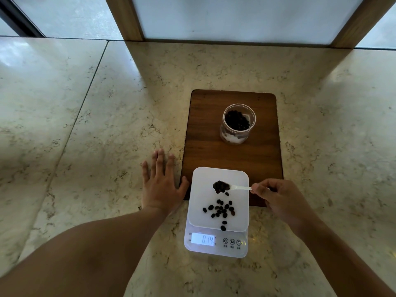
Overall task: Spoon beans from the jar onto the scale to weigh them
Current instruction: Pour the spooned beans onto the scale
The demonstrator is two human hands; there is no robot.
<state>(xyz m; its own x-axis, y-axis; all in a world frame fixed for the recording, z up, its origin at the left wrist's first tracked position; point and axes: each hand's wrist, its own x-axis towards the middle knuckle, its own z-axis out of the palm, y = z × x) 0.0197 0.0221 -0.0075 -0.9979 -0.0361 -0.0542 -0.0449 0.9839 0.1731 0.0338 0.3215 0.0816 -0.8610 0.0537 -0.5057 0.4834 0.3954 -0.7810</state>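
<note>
A white digital scale (201, 179) sits near me, its lit display (203, 240) reading 0.14. Several dark beans (220, 209) lie scattered on its platform. My right hand (276, 196) pinches the handle of a white plastic spoon (240, 187), whose bowl holds a heap of beans (220, 186) just above the platform's far half; one bean hangs right below it. A clear open jar (237, 125), part full of dark beans, stands upright on a brown wooden board (214, 142) behind the scale. My left hand (160, 181) rests flat on the marble, fingers spread, left of the scale.
The scale's far edge overlaps the wooden board's near edge. The marble counter (85, 125) stretches wide to the left and right. A wood-framed frosted panel (235, 18) rises at the back edge.
</note>
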